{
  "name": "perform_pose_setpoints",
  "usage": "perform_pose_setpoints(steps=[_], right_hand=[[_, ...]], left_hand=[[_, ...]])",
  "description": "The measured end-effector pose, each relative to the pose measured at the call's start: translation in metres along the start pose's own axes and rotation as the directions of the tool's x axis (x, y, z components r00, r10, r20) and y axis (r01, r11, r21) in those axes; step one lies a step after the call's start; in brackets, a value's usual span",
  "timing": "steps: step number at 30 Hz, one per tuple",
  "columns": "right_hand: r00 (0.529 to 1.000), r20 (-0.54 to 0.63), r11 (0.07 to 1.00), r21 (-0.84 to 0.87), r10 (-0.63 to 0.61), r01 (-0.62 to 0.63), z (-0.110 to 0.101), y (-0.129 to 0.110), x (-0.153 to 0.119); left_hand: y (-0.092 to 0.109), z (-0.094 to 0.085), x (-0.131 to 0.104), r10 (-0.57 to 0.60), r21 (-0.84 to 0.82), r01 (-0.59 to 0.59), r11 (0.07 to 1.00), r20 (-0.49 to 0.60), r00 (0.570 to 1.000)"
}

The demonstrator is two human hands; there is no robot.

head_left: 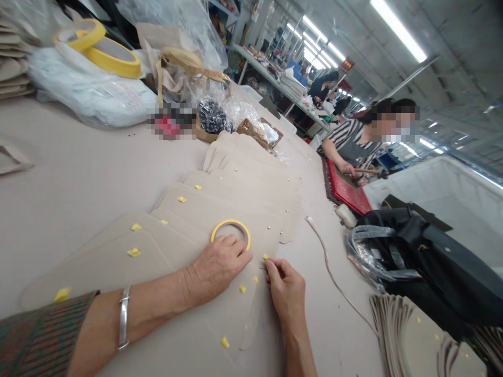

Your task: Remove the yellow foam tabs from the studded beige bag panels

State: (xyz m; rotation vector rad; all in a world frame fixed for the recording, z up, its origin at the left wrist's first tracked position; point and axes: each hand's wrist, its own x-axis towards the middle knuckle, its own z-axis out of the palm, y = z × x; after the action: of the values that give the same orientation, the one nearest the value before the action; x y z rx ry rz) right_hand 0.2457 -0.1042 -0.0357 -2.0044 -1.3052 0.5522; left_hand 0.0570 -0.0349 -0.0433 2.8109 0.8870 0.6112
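Nearest, at lower left, a checked sleeve (47, 335) and a silver bracelet (123, 318) on the left arm; at lower right, a stack (416, 335) of beige pieces, some with yellow bits. Overlapping beige panels (200, 319) fan across the table (334, 324), yellow tabs (224, 342) dotted over them. Left hand (220, 266) palm down on the panels, fingers curled closed over the near rim of a yellow tape roll (231, 222), which lies on the panels. Right hand (286, 288) just beside it, thumb and forefinger drawn together, tips touching a small yellow piece (265, 257) near the panels' right edge; cannot tell whether they grip it or press it. Right of the hands, a pale cord (326, 256) trails down the table; beyond it, a black bag (444, 256) with plastic-wrapped handles. Small metal studs (288, 180) show on the farther panels. Past those, open boxes (259, 132) with clear wrap; at upper left, two more yellow rolls (113, 58) on a white plastic package (94, 94). Across at right, a person (353, 141) in striped sleeves holds a hammer (367, 171) above a red board (346, 188), beside a white bin (440, 175). Farther back, another person (324, 89) near a long bench, under strip lights (398, 29).
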Motion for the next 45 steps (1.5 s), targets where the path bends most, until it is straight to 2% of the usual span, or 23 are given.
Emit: perform_pose_setpoints(steps=[4,8,11,15,17,19,22,26,28,30,33,37,40,42,45], right_hand=[[0.991,-0.065,0.972,-0.215,-0.114,0.097,0.008,-0.007,0.005],[0.981,-0.051,0.952,-0.258,-0.186,0.167,0.011,-0.012,0.013],[0.977,-0.003,0.950,-0.234,-0.211,0.205,0.006,-0.014,0.012],[0.970,0.135,0.964,-0.147,-0.203,0.222,-0.007,-0.018,-0.001],[0.968,0.127,0.972,-0.056,-0.218,0.226,-0.011,-0.022,-0.010],[0.965,0.050,0.965,0.051,-0.259,0.256,-0.012,-0.028,-0.019],[0.916,-0.046,0.908,0.121,-0.398,0.401,-0.009,-0.041,-0.027],[0.790,-0.040,0.789,0.049,-0.611,0.612,-0.007,-0.052,-0.028],[0.754,-0.016,0.754,-0.005,-0.656,0.656,-0.007,-0.053,-0.027],[0.743,-0.007,0.742,-0.053,-0.669,0.668,-0.006,-0.053,-0.026],[0.746,-0.049,0.746,-0.100,-0.664,0.658,-0.002,-0.052,-0.025],[0.739,-0.142,0.753,-0.138,-0.658,0.644,0.004,-0.053,-0.022],[0.753,-0.163,0.770,-0.134,-0.638,0.624,0.006,-0.053,-0.019],[0.817,-0.159,0.832,-0.067,-0.554,0.551,0.008,-0.054,-0.017],[0.959,-0.076,0.942,0.181,-0.272,0.282,0.010,-0.055,-0.012]], left_hand=[[0.000,0.001,-0.001,0.014,-0.010,-0.014,1.000,0.013,1.000],[0.000,0.000,-0.002,0.045,-0.017,-0.045,0.999,-0.001,0.999],[0.000,-0.006,-0.002,0.059,-0.048,-0.061,0.997,-0.046,0.997],[-0.002,-0.018,-0.004,0.074,-0.194,-0.097,0.976,-0.121,0.990],[-0.002,-0.021,-0.006,0.077,-0.291,-0.123,0.949,-0.164,0.983],[-0.002,-0.022,-0.008,0.073,-0.362,-0.148,0.920,-0.213,0.974],[0.000,-0.021,-0.010,0.067,-0.395,-0.166,0.903,-0.253,0.965],[0.005,-0.019,-0.011,0.047,-0.381,-0.131,0.915,-0.221,0.974],[0.006,-0.019,-0.010,0.048,-0.383,-0.122,0.916,-0.198,0.979],[0.007,-0.022,-0.009,0.067,-0.411,-0.139,0.901,-0.186,0.980],[0.008,-0.032,-0.006,0.092,-0.467,-0.149,0.871,-0.143,0.985],[0.008,-0.045,0.000,0.004,-0.445,-0.016,0.896,-0.028,1.000],[0.006,-0.047,0.007,-0.030,-0.418,0.022,0.908,-0.011,0.999],[0.003,-0.043,0.010,-0.018,-0.384,-0.001,0.923,-0.045,0.999],[0.001,-0.036,0.013,0.015,-0.311,-0.061,0.949,-0.149,0.989]])
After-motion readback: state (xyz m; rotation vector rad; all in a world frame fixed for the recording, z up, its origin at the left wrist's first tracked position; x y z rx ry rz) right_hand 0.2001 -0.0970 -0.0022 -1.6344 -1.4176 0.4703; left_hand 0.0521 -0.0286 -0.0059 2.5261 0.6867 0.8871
